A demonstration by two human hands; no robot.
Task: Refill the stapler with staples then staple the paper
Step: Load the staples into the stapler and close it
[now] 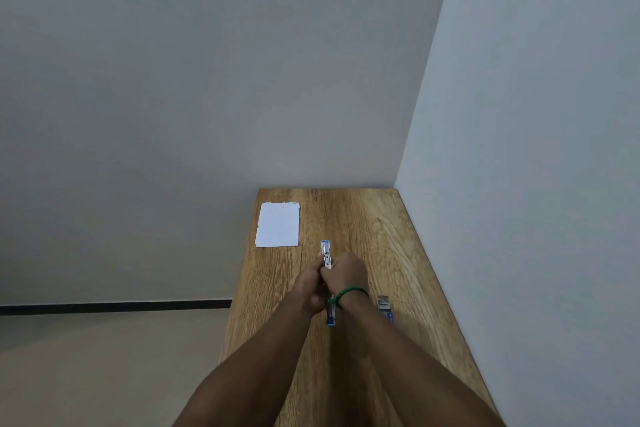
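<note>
Both hands meet over the middle of the counter [381, 236]; the left hand [308, 288] and the right hand [346, 274] are curled closed around the stapler [326, 255], fingers wrapped tight on its middle so that only its two ends show; the far end, metal with a blue tip, sticks out beyond the knuckles, and the near end, also blue-edged, shows below the wrists (the stapler looks swung open lengthwise, though the hands hide the hinge). A green cord bracelet [349, 292] circles the right wrist; both forearms run bare from the bottom edge of the view.

The counter is a long slab of light brown wood with strong grain, running away from the person into a corner of the room; its right edge sits against a plain pale wall [536, 114], its far edge against another pale wall [207, 62]. The paper [278, 225], a small white sheet, lies flat near the far left corner, well apart from the hands. A small box of staples [385, 308], blue with a metallic end, lies on the wood just right of the right forearm. Left of the counter the beige floor [104, 367] shows, with a dark skirting strip [114, 307] at the foot of the far wall.
</note>
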